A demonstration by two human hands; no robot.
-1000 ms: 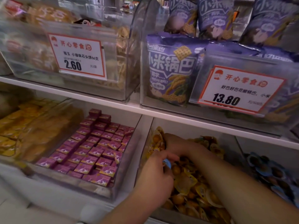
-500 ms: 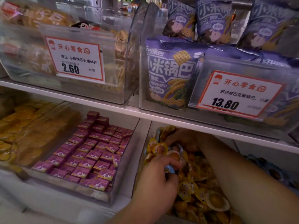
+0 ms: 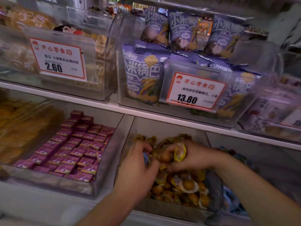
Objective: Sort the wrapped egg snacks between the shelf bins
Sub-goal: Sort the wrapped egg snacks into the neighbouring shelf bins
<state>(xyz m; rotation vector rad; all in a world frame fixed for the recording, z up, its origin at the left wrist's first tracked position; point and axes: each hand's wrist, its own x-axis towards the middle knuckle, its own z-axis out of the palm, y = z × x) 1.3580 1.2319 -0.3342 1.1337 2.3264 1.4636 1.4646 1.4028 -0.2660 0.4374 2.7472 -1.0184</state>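
Your right hand (image 3: 193,156) pinches a yellow wrapped egg snack (image 3: 179,152) over the egg bin (image 3: 169,207); your left hand (image 3: 138,167) grips a blurred blue wrapper (image 3: 145,158) there.

Clear, glossy plastic on the bin (image 3: 164,128) at lower centre, its egg snacks (image 3: 189,186) sealed in shiny yellow film. Lower left, the purple boxes (image 3: 71,149) look like smooth printed card. Upper right, the purple bags (image 3: 143,75) show slick foil-like film; the price tags (image 3: 195,91) look like matt paper.
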